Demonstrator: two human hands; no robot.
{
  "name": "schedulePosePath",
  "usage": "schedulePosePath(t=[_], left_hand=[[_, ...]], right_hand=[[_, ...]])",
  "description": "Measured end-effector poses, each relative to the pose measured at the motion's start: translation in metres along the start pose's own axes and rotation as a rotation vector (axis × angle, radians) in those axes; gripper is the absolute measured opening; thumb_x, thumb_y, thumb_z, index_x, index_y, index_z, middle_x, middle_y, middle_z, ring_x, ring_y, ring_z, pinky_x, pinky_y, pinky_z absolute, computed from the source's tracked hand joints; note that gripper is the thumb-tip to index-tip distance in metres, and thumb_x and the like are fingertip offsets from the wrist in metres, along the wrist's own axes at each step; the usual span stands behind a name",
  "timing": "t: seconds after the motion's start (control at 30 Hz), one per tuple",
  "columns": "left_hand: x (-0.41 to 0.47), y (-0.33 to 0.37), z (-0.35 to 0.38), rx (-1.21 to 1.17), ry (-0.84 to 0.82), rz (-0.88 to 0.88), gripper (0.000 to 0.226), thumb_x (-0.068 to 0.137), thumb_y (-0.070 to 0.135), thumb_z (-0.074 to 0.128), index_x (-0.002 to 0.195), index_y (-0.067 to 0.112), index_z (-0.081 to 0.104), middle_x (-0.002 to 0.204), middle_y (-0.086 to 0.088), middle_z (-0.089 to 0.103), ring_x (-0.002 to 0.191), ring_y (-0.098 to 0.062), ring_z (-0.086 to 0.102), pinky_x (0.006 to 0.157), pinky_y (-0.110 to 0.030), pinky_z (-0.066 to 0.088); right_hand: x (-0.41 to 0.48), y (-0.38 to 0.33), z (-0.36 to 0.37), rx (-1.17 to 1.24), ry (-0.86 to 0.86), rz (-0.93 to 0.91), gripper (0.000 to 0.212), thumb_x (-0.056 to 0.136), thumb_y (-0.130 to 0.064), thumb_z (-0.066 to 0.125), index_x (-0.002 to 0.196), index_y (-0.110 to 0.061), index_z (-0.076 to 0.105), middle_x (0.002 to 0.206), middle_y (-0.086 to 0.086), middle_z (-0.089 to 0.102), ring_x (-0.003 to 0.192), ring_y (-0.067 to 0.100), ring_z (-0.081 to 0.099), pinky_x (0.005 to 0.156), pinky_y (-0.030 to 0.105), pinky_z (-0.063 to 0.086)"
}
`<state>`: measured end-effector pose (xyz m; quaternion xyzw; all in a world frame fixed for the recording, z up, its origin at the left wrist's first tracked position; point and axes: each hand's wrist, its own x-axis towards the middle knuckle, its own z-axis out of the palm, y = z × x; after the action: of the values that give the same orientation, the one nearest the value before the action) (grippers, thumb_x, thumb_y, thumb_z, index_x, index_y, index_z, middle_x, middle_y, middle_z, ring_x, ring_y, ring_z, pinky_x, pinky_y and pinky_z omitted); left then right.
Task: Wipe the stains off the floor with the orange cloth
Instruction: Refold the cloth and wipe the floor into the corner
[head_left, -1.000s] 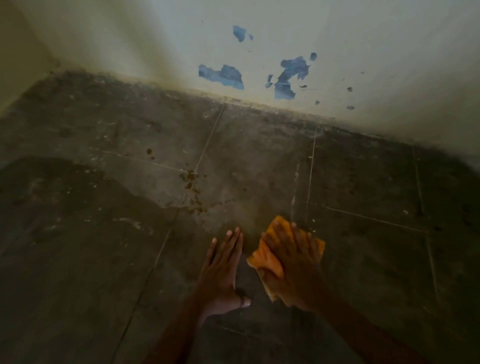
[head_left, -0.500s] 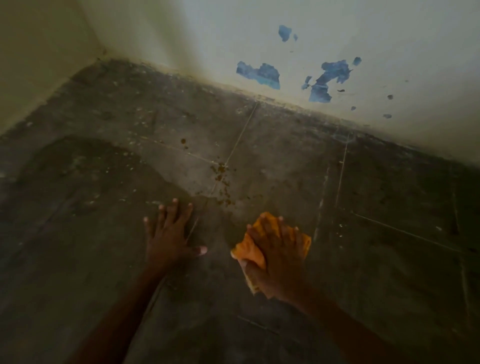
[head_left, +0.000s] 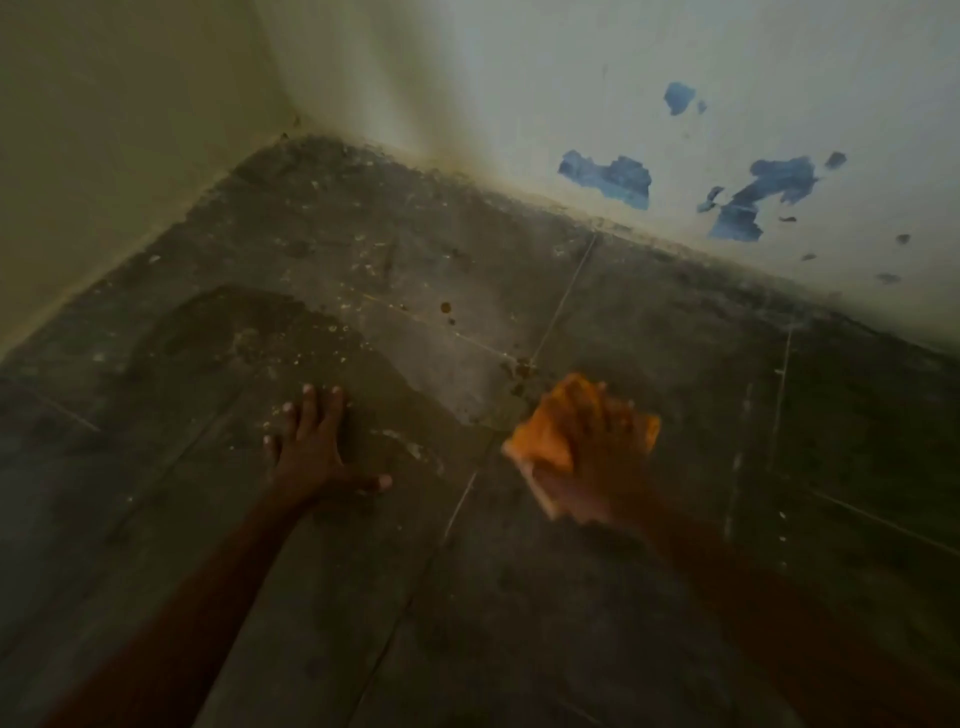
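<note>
My right hand (head_left: 597, 467) presses a folded orange cloth (head_left: 545, 436) flat on the dark tiled floor (head_left: 519, 597); the hand is blurred. Brown stains (head_left: 522, 368) cluster at a tile joint just beyond the cloth's far edge, and a separate brown spot (head_left: 445, 307) lies farther back. My left hand (head_left: 311, 452) rests palm down on the floor to the left, fingers spread, holding nothing.
Two pale walls meet in a corner (head_left: 291, 130) at the far left. The right wall (head_left: 519, 78) has patches of peeled blue paint (head_left: 608, 179). A darker damp-looking patch (head_left: 234, 332) and pale specks cover the floor beyond my left hand.
My right hand has slid the cloth up and forward to the edge of the brown stains. My left hand has shifted left and stayed flat. The view has swung toward the corner.
</note>
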<state>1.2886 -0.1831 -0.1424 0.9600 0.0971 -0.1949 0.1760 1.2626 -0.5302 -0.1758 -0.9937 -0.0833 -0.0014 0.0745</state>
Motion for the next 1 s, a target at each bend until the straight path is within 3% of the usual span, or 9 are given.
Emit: schedulePosePath(t=[0.17, 0.27, 0.37, 0.43, 0.57, 0.7, 0.77, 0.9, 1.0], left_hand=[[0.005, 0.005, 0.009, 0.047, 0.079, -0.022, 0.134, 0.054, 0.048, 0.085, 0.153, 0.035, -0.004, 0.162, -0.001, -0.018, 0.149, -0.031, -0.011, 0.117, -0.061, 0.009], [0.000, 0.006, 0.001, 0.064, 0.058, -0.032, 0.134, 0.052, 0.049, 0.085, 0.153, 0.036, -0.003, 0.162, -0.001, -0.016, 0.150, -0.032, -0.008, 0.116, -0.062, 0.012], [-0.004, 0.012, -0.003, 0.069, 0.036, -0.047, 0.134, 0.052, 0.048, 0.085, 0.153, 0.036, -0.002, 0.162, 0.000, -0.016, 0.150, -0.032, -0.007, 0.116, -0.061, 0.014], [-0.004, 0.014, -0.003, 0.071, 0.039, -0.044, 0.134, 0.052, 0.047, 0.085, 0.153, 0.036, -0.001, 0.163, 0.000, -0.016, 0.150, -0.031, -0.007, 0.116, -0.061, 0.014], [-0.002, 0.015, 0.000, 0.063, 0.056, -0.058, 0.133, 0.054, 0.044, 0.086, 0.153, 0.036, -0.002, 0.163, 0.000, -0.016, 0.150, -0.032, -0.008, 0.116, -0.061, 0.012], [0.000, 0.026, -0.008, 0.047, 0.037, -0.084, 0.128, 0.060, 0.039, 0.084, 0.153, 0.035, -0.002, 0.162, -0.001, -0.017, 0.149, -0.036, -0.008, 0.115, -0.064, 0.013], [-0.005, 0.030, -0.016, 0.025, 0.033, -0.108, 0.123, 0.065, 0.040, 0.082, 0.154, 0.034, -0.002, 0.162, -0.002, -0.018, 0.148, -0.038, -0.009, 0.114, -0.066, 0.013], [-0.013, 0.034, -0.020, -0.004, -0.055, -0.099, 0.128, 0.065, 0.041, 0.084, 0.153, 0.033, -0.008, 0.160, -0.004, -0.024, 0.147, -0.039, -0.015, 0.114, -0.067, 0.008], [-0.012, 0.036, -0.021, -0.008, -0.073, -0.104, 0.129, 0.065, 0.037, 0.085, 0.153, 0.032, -0.009, 0.160, -0.005, -0.025, 0.146, -0.040, -0.017, 0.113, -0.069, 0.007]], right_hand=[[0.138, -0.020, -0.005, 0.059, -0.065, 0.330, 0.089, 0.083, -0.081, 0.034, 0.155, -0.029, 0.024, 0.167, 0.010, 0.010, 0.149, 0.049, 0.007, 0.116, 0.070, 0.004], [0.060, -0.075, 0.002, 0.039, -0.105, 0.003, 0.087, 0.084, -0.079, 0.031, 0.156, -0.032, 0.021, 0.168, 0.007, 0.004, 0.152, 0.045, -0.002, 0.118, 0.067, -0.001], [-0.005, -0.059, -0.005, 0.045, -0.179, -0.333, 0.082, 0.082, -0.075, 0.040, 0.155, -0.039, 0.026, 0.168, -0.002, 0.011, 0.154, 0.037, 0.006, 0.118, 0.065, 0.009], [0.039, -0.029, -0.008, -0.050, -0.125, -0.322, 0.079, 0.083, -0.072, 0.036, 0.155, -0.038, 0.027, 0.167, -0.001, 0.015, 0.152, 0.039, 0.014, 0.117, 0.067, 0.014], [0.131, -0.048, -0.011, -0.058, -0.180, 0.103, 0.085, 0.085, -0.076, 0.017, 0.157, -0.032, 0.013, 0.168, 0.004, 0.002, 0.152, 0.043, -0.002, 0.117, 0.069, 0.000], [0.052, -0.108, -0.005, 0.002, -0.255, -0.158, 0.091, 0.083, -0.083, 0.007, 0.158, -0.032, 0.006, 0.168, 0.004, -0.009, 0.150, 0.041, -0.017, 0.117, 0.067, -0.005], [-0.004, -0.106, 0.005, -0.057, -0.184, -0.297, 0.084, 0.088, -0.080, 0.020, 0.158, -0.035, 0.011, 0.168, 0.002, -0.005, 0.152, 0.037, -0.012, 0.115, 0.065, 0.004], [-0.047, -0.069, 0.010, -0.201, -0.224, -0.293, 0.082, 0.090, -0.078, 0.021, 0.158, -0.035, 0.010, 0.169, 0.001, -0.003, 0.151, 0.035, 0.006, 0.109, 0.058, 0.016], [-0.036, -0.076, -0.001, -0.174, -0.296, -0.214, 0.084, 0.084, -0.075, 0.035, 0.156, -0.037, 0.016, 0.164, 0.003, 0.022, 0.144, 0.043, 0.032, 0.107, 0.065, 0.035]])
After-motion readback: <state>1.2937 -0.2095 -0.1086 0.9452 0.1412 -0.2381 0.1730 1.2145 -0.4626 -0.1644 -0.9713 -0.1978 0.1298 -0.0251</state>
